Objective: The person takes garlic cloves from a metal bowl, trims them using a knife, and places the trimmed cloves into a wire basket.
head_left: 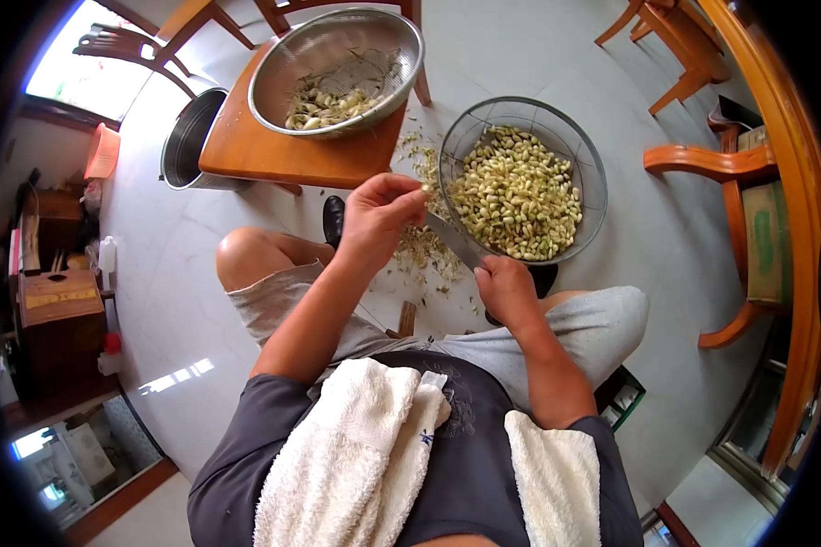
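Observation:
My left hand [383, 219] is closed in a pinch at chest-forward height, with a small pale bulb [425, 188] at its fingertips. My right hand [509, 290] grips the handle of a knife [454, 239]. The blade slants up and left, its tip close to the left fingertips. Just beyond the knife, a wire mesh basket [596, 164] on the floor holds a heap of pale yellow-green bulbs [520, 196]. A perforated metal colander [269, 87] sits on a wooden chair seat [237, 150], with fewer bulbs that have stringy roots and stems [324, 105].
Trimmings [424, 251] are scattered over the tiled floor between my feet and the basket. A metal bucket [169, 155] stands left of the chair. Wooden furniture [711, 164] lines the right side. A white towel [347, 447] hangs over my shoulders.

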